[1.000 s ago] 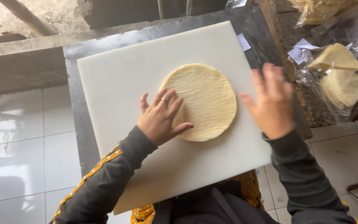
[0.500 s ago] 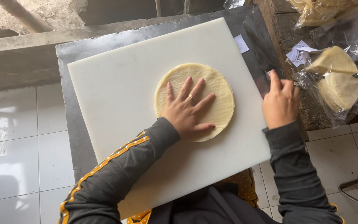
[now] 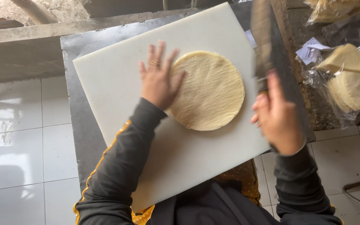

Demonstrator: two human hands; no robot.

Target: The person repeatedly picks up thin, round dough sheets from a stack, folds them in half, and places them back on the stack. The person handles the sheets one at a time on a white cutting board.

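Left hand (image 3: 158, 81) flat and open, fingers spread, palm down at the left edge of the round flatbread (image 3: 209, 89), thumb and fingertips overlapping its rim, heel on the white cutting board (image 3: 117, 83). Gripping nothing, just pressing. Gold ring (image 3: 154, 63) on one finger. Flatbread pale yellow, finely ridged, lying flat on the board, right of its middle and toward the far side. Looks like a thin stack at the near rim, though hard to be sure.

Right hand (image 3: 278, 118) over the board's right edge, clenched around the handle of a long dark blade (image 3: 261, 35). Blade blurred, raised, pointing away toward the far end of the table (image 3: 73, 116), just right of the flatbread and not touching it. Edge and exact shape too smeared to read.

Board set at a slant on a grey metal table. Dark sleeves on both arms, yellow stripe along the left one. Off to the right, clear plastic bags (image 3: 348, 79) holding more pale round flatbreads, well apart from the board. White scrap of paper (image 3: 311, 52) beside them. White tiled floor (image 3: 17, 141) below on the left.
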